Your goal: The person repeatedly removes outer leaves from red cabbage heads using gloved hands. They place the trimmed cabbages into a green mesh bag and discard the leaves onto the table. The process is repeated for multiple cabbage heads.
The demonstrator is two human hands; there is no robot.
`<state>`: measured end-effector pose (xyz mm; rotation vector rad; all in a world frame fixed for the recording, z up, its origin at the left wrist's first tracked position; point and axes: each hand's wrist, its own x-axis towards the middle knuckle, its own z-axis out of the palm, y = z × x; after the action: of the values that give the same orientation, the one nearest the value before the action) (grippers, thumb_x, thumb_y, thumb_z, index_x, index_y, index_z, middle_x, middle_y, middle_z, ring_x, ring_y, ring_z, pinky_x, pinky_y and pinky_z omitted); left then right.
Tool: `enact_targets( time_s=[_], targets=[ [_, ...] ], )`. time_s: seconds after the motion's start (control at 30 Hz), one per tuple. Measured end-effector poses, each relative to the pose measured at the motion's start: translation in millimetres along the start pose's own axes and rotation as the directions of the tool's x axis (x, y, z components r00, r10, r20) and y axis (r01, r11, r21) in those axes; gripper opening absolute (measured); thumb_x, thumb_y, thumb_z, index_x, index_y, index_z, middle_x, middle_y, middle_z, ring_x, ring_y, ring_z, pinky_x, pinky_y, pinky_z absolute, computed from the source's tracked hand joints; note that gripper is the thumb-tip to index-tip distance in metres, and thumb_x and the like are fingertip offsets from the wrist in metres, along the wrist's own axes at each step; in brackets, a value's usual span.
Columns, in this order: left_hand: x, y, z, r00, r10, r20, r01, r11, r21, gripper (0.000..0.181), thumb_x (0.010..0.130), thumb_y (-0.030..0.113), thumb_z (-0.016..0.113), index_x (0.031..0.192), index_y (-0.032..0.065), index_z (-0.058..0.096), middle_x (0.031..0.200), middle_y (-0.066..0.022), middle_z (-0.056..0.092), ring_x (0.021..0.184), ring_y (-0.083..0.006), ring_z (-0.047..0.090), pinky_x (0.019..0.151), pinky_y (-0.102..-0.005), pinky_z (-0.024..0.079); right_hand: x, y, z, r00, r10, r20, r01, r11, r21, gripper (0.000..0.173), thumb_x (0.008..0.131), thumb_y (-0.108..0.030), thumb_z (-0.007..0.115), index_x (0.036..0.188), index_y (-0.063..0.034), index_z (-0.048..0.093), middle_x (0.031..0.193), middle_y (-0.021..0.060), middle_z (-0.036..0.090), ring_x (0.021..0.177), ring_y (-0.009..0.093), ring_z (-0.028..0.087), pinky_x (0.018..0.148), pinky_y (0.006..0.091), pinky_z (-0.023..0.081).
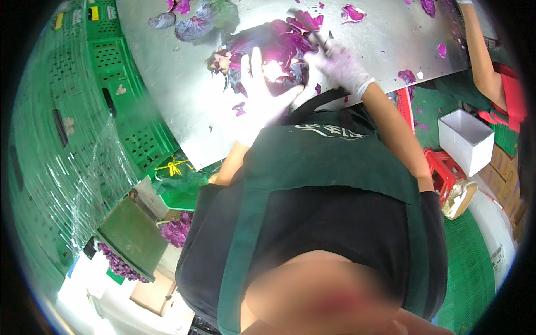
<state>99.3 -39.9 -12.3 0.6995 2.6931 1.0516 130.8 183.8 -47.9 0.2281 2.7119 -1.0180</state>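
Observation:
My left hand [261, 94], in a white glove, lies against a red cabbage [278, 77], its fingers along the left side and its thumb at the near edge. Glare washes out part of the hand and cabbage. My right hand [341, 69], also gloved and blurred by motion, is at the cabbage's right side. A slim dark tool [319, 41] juts up from its fingers; blur hides what kind it is. Loose purple outer leaves [268, 39] spread just beyond the cabbage, on the steel table [385, 33].
Large leaves [203, 21] and a leaf scrap [353, 14] lie farther off. Green perforated crates [111, 63], partly wrapped in clear film, stand left. A co-worker's arm [481, 50] is at the right, above a white foam box [467, 136] and a red stool [441, 167].

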Motion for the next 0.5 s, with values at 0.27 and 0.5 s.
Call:
enact_targets(
  time_s=[0.27, 0.5],
  targets=[
    [39, 2, -40, 0.857, 0.340, 0.388, -0.401, 0.912, 0.087, 0.113, 0.053, 0.030, 0.094, 0.149, 0.0114, 0.037, 0.152, -0.0207, 0.036, 0.138, -0.0396, 0.037, 0.115, -0.0470, 0.033, -28, -36, 11, 0.991, 0.131, -0.035, -0.112, 0.935, 0.336, 0.065, 0.083, -0.035, 0.077, 0.132, -0.0023, 0.051, 0.100, 0.0129, 0.068, 0.089, 0.022, 0.066, 0.087, 0.0352, 0.051],
    [29, -7, -25, 0.862, 0.343, 0.374, -0.365, 0.931, -0.011, 0.111, 0.059, 0.028, 0.091, 0.151, 0.0099, 0.032, 0.154, -0.0188, 0.029, 0.146, -0.0366, 0.023, 0.119, -0.0459, 0.028, -23, -16, 11, 0.985, 0.160, -0.065, -0.137, 0.953, 0.272, 0.059, 0.078, -0.033, 0.067, 0.128, -0.0035, 0.056, 0.104, 0.0164, 0.070, 0.096, 0.030, 0.069, 0.087, 0.0377, 0.053]
  ],
)
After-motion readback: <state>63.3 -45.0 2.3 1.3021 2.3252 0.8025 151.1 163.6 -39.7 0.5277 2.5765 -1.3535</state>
